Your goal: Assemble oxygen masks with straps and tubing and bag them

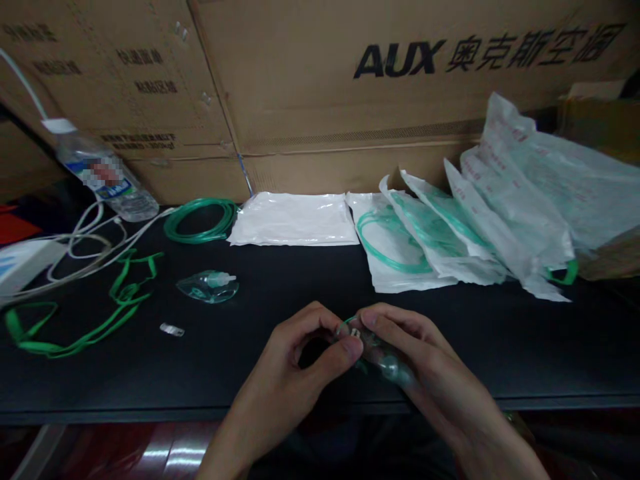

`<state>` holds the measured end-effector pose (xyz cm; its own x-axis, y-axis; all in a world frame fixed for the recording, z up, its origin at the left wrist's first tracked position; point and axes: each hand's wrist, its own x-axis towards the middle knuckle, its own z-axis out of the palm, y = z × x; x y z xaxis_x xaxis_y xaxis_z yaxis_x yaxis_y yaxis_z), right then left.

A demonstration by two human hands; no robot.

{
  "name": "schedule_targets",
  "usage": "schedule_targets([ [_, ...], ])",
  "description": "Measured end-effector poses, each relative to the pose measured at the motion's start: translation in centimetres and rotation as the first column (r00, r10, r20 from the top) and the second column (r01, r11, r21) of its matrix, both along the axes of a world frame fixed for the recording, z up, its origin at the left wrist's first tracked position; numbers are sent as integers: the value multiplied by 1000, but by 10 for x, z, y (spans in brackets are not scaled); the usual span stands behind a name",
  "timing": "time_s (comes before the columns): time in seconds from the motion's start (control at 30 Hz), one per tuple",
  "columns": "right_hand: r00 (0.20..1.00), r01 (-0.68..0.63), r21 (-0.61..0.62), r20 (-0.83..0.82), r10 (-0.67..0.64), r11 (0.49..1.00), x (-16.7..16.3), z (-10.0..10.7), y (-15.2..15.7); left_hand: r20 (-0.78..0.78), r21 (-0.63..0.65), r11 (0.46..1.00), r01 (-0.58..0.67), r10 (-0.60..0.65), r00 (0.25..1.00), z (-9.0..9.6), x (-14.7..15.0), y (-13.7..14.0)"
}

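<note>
Near the table's front edge, both my hands are closed on a clear oxygen mask (pixel 393 367). My left hand (pixel 305 363) pinches the mask's left end between thumb and index finger, at a small shiny piece (pixel 355 333). My right hand (pixel 425 350) wraps round the mask's far side, its fingers partly covering it. A bit of green shows between the hands. To the left lies another clear mask (pixel 207 287) with a white connector. Close to it lie a small clear-silvery strip (pixel 172 329) and a tangled green elastic strap (pixel 123 300).
Behind are a coiled green tube (pixel 200 220), a flat white package (pixel 297 220) and several packs with green tubing (pixel 400 247), leaning rightward. A plastic bottle (pixel 107 170) and white cables (pixel 83 240) are at left. A large cardboard box (pixel 320 107) walls off the back.
</note>
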<state>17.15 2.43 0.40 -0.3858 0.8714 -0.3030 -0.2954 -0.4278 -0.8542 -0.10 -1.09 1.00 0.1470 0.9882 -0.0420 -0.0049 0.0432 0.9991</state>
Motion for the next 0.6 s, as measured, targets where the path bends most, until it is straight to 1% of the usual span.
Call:
schedule_targets([
  [0.1,1000,-2,3,-5,2,1000,-2,1,2,-68,13,1000,5,-4,998,0,-1,1],
  [0.17,999,32,15,-8,-31,999,-4,-1,3,-89,23,999,-40,42,995,0,-2,1],
  [0.23,993,117,34,-38,-116,993,-6,-5,5,-76,47,990,-135,138,988,-2,-2,2],
  [0.3,975,200,44,-104,-195,979,-7,-8,7,-39,83,965,-251,254,966,-5,-3,3],
  [0.33,969,216,47,-135,-208,975,-8,-8,7,-24,102,948,-303,307,951,-7,-4,4],
  [0.37,969,202,59,-158,-190,978,-9,-9,6,-13,120,930,-347,351,936,-9,-5,5],
  [0.43,979,126,95,-173,-108,987,-11,-8,2,-3,150,907,-394,399,917,-13,-5,6],
  [0.47,984,85,124,-165,-64,989,-13,-7,-1,-5,163,907,-389,395,919,-14,-5,7],
  [0.53,990,40,183,-141,-14,982,-17,-6,-6,-15,187,929,-320,328,945,-16,-4,7],
  [0.6,992,76,217,-116,-51,973,-22,-8,-9,-44,211,953,-218,232,972,-17,-2,7],
])
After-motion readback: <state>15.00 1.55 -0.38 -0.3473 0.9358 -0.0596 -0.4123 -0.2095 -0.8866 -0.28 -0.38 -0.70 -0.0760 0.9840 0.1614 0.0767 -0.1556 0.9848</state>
